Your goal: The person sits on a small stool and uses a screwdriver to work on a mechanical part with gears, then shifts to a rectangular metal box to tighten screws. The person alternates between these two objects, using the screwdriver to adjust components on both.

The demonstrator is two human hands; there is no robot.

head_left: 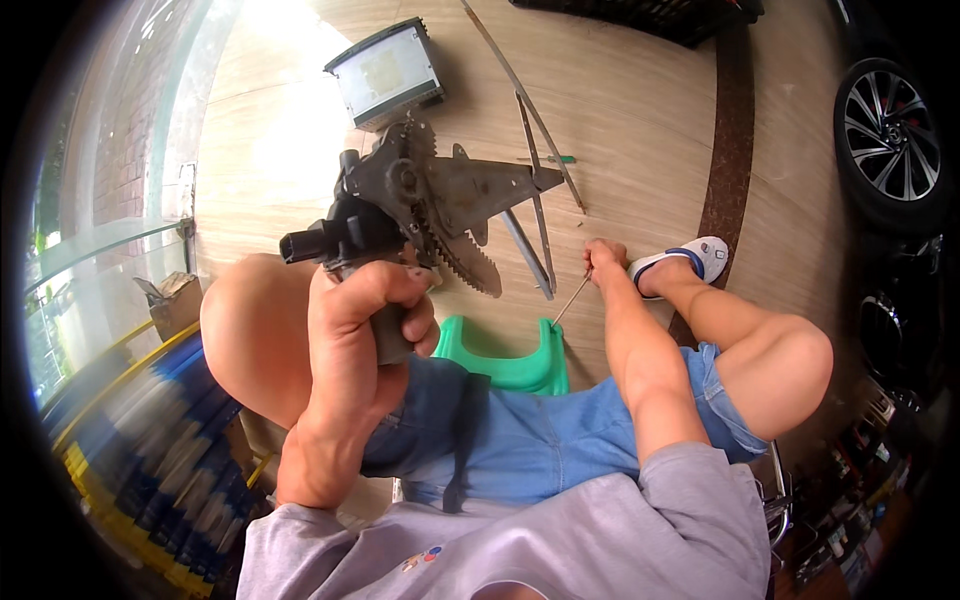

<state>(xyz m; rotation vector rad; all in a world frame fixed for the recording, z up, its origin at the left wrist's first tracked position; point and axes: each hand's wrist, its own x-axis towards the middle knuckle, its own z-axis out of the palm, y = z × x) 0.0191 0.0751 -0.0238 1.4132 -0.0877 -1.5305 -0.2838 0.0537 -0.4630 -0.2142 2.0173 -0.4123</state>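
Observation:
My left hand is wrapped round the black cylindrical motor of a car window regulator, held up close in front of me. Its toothed gear sector and dark metal arms reach out to the right, with a long thin rail at the far end. Lower and to the right, my right hand is closed round a tool with a thin metal shaft, which looks like a screwdriver; its handle is hidden in my fist. The shaft slants down toward the green plastic stool between my legs; contact is unclear.
A boxy metal car stereo unit lies on the tiled floor beyond the regulator. A small green-handled tool lies near the rail. At the right stands a car wheel, at the left a glass door and a yellow-edged rack.

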